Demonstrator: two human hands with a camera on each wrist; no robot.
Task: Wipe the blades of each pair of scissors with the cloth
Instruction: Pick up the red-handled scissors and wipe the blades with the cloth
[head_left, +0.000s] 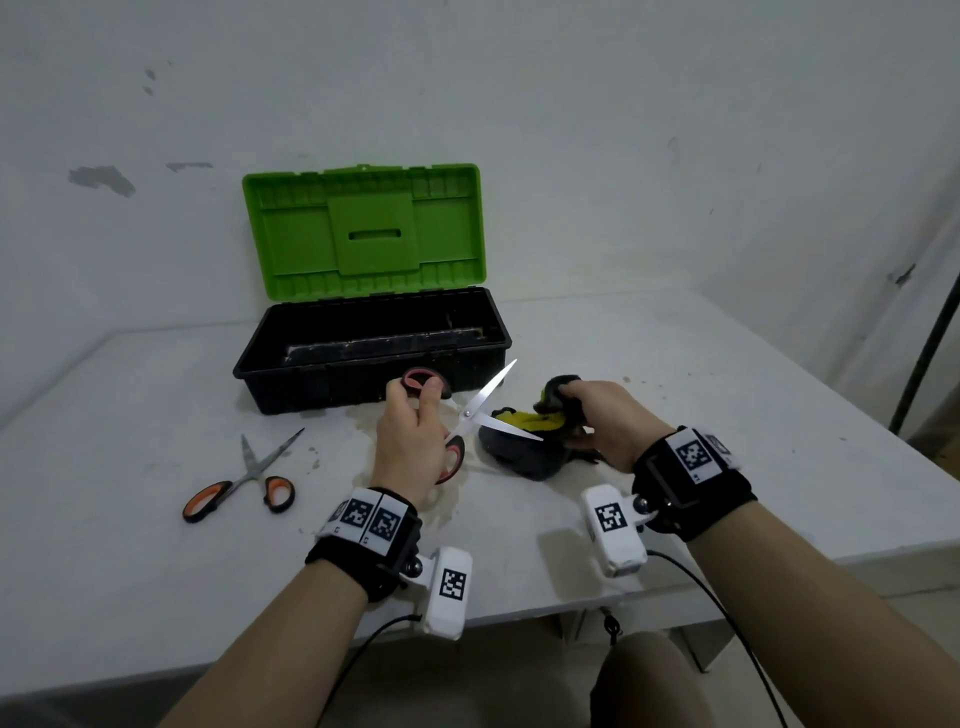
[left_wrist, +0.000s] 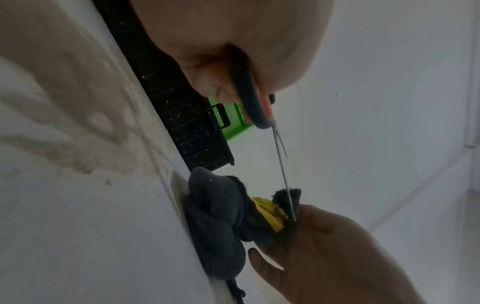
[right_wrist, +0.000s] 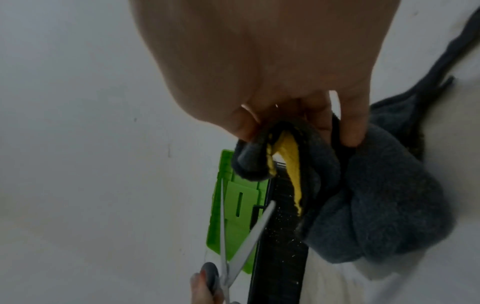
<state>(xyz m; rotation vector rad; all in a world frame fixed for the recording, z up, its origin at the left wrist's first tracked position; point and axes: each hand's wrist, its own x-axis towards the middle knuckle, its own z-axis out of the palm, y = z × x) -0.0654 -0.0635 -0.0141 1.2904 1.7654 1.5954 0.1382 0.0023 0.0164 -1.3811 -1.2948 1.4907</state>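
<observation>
While the left hand (head_left: 410, 436) threads fingers through the red-handled scissors (head_left: 470, 415), blades splayed, the right hand (head_left: 605, 421) grip bunches fuzzy grey-and-yellow cloth (head_left: 524, 447) round one smooth steel blade.

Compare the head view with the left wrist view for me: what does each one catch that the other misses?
Only the head view shows the orange-handled scissors lying on the table left of the hands, the toolbox's raised green lid, and the held blades spread wide. Only the left wrist view shows, close up, the lower blade's tip pressed into the cloth fold at the right hand. Both show the left hand holding the red-handled scissors, the grey-and-yellow cloth, and the black toolbox.
</observation>
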